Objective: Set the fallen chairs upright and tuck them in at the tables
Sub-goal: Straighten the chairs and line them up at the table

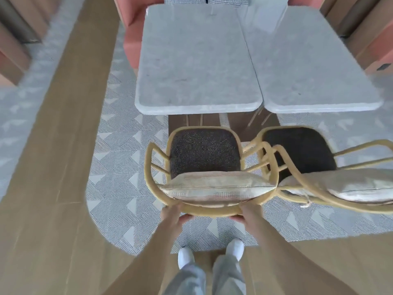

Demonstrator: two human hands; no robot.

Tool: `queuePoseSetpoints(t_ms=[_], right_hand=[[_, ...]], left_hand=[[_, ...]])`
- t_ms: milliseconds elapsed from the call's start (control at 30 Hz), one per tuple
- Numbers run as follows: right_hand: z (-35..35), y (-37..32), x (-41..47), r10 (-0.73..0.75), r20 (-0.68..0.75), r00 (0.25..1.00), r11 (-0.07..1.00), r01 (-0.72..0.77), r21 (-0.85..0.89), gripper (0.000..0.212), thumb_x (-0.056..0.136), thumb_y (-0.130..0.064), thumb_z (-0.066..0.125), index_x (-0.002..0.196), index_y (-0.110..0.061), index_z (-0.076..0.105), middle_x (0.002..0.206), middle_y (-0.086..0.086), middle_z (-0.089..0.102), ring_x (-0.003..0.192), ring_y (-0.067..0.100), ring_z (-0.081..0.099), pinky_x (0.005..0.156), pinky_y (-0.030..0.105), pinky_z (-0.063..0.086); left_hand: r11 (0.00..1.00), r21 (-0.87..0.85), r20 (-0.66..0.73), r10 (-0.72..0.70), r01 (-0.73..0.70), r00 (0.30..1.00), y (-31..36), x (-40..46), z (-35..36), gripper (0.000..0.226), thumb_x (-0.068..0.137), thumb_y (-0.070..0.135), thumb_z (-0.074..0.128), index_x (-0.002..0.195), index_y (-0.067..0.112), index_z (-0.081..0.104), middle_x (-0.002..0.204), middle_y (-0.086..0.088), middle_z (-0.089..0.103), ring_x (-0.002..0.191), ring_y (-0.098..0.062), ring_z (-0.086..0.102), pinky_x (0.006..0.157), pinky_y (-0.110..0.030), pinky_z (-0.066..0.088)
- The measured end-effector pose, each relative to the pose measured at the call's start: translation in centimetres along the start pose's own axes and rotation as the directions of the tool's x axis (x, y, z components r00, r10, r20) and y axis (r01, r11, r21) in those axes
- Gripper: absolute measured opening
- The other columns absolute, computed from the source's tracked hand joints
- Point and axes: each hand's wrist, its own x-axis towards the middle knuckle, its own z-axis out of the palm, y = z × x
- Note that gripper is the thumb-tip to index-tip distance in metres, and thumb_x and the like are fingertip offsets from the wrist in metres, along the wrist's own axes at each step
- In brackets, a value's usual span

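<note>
Fingers of our left hand and right hand curl round the top rail of the yellow armchair, upright on the patterned rug, facing the left marble table. We judge tucking-in is underway: next, a straight push forward. Open floor on the left; on the right its arm crowds the neighbouring chair.

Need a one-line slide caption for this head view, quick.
Both hands, left hand and right hand, grip the back rail of an upright yellow chair facing the grey table.
</note>
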Motion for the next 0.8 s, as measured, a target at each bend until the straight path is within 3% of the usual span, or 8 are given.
queuePoseSetpoints(t_ms=[100,167,233,367,500,600,800], right_hand=[[0.3,-0.2,1.0,-0.005,-0.056,0.998,1.0,0.004,-0.007,0.017,0.1,0.001,0.05,0.116,-0.007,0.051,0.092,0.017,0.065,0.057,0.028,0.073,0.064,0.045,0.064],[0.3,-0.3,1.3,-0.012,-0.064,0.998,1.0,0.011,-0.016,0.015,0.1,0.0,0.052,0.111,-0.009,0.051,0.094,0.016,0.065,0.057,0.027,0.074,0.062,0.043,0.064],[0.4,-0.7,1.3,-0.008,-0.091,0.996,1.0,0.007,-0.011,0.007,0.1,-0.004,0.053,0.099,-0.01,0.051,0.096,0.018,0.067,0.061,0.029,0.075,0.058,0.038,0.063],[1.0,-2.6,1.8,-0.033,-0.081,0.996,0.999,0.035,0.025,0.02,0.1,-0.007,0.056,0.084,-0.013,0.046,0.091,0.02,0.069,0.063,0.03,0.076,0.052,0.033,0.061],[1.2,-4.4,2.9,-0.038,-0.064,0.997,0.999,0.039,0.003,0.01,0.099,-0.009,0.059,0.092,-0.01,0.053,0.086,0.02,0.071,0.065,0.031,0.076,0.07,0.042,0.064],[1.2,-4.9,3.0,-0.009,-0.052,0.999,1.0,0.009,0.01,0.009,0.099,-0.008,0.059,0.103,-0.008,0.051,0.088,0.02,0.07,0.065,0.032,0.076,0.072,0.043,0.064],[1.2,-5.6,2.8,-0.021,-0.041,0.999,1.0,0.021,-0.004,0.016,0.099,-0.003,0.055,0.111,-0.01,0.048,0.098,0.019,0.067,0.061,0.03,0.076,0.068,0.042,0.064]], left_hand=[[0.999,-0.004,-0.021,0.053,-0.053,0.998,0.7,1.1,0.5,0.035,0.094,-0.006,0.059,0.125,0.001,0.047,0.118,-0.021,0.06,0.101,-0.046,0.066,0.06,-0.052,0.062],[0.997,-0.01,-0.026,0.073,-0.074,0.997,1.1,1.4,0.5,0.037,0.092,-0.01,0.057,0.125,0.004,0.045,0.116,-0.02,0.059,0.1,-0.046,0.066,0.053,-0.053,0.061],[0.996,-0.02,-0.021,0.085,-0.085,0.996,1.4,1.4,0.8,0.041,0.092,-0.011,0.058,0.128,0.005,0.045,0.118,-0.018,0.059,0.099,-0.045,0.066,0.051,-0.049,0.061],[0.992,-0.066,-0.008,0.109,-0.109,0.994,2.9,1.7,1.8,0.042,0.092,-0.008,0.061,0.128,0.007,0.046,0.117,-0.015,0.059,0.091,-0.038,0.069,0.055,-0.048,0.062],[0.996,-0.044,-0.014,0.071,-0.071,0.997,4.4,2.3,3.2,0.039,0.09,-0.01,0.062,0.12,0.009,0.045,0.108,-0.015,0.058,0.078,-0.035,0.071,0.054,-0.049,0.062],[0.999,-0.027,-0.001,0.04,-0.04,0.999,4.9,2.5,3.5,0.031,0.091,-0.011,0.06,0.113,0.007,0.047,0.108,-0.017,0.059,0.083,-0.038,0.066,0.047,-0.049,0.06],[0.996,-0.076,-0.014,0.052,-0.053,0.999,5.0,2.6,3.5,0.042,0.091,-0.012,0.06,0.128,0.004,0.046,0.109,-0.016,0.058,0.082,-0.04,0.065,0.043,-0.048,0.058]])
